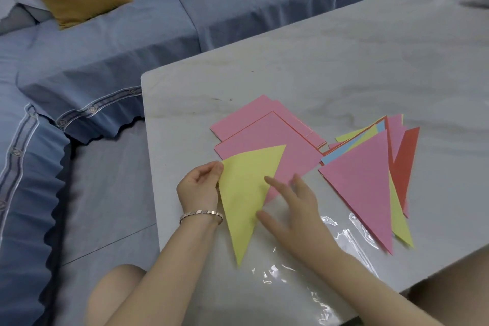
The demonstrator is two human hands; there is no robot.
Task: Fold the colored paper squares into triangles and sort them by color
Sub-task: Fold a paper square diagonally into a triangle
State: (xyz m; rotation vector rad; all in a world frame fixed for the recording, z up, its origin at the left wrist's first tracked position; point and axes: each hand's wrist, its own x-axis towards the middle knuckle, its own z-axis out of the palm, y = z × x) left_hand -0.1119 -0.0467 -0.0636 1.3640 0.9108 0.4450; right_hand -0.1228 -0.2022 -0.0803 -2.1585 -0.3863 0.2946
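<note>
- Step in hand: creasing of one folded yellow paper triangle, which lies on the white marble-patterned table at its 7 o'clock corner, long point toward 6 o'clock.
- Left hand: thumb and fingertips curled, pinching the triangle's 10 o'clock corner. A metal bracelet sits on the wrist.
- Right hand: fingers straight and spread, gripping nothing, laid flat across the triangle's 3 o'clock edge, apparently pressing the fold.
- Judgement: the fold looks complete. The next move calls for lifting the sheet and placing it with its own colour.
- Sorting not yet done: the mixed pile of folded paper triangles at 3 o'clock of the hands has its colours overlapped.
- Count, triangles being worked: one, yellow.
- Count, mixed pile: pink on top, with yellow, red, blue and further pink edges below. At least six layers show; exact number cannot be told.
- Count, unfolded pink paper squares: at 12 o'clock of the yellow triangle and partly under it, offset in about three steps. Sheets per step cannot be told.
- Judgement: task roughly midway, with squares left to fold and all the sorting ahead.
- Blue-covered sofa at 9 to 12 o'clock of the table.
</note>
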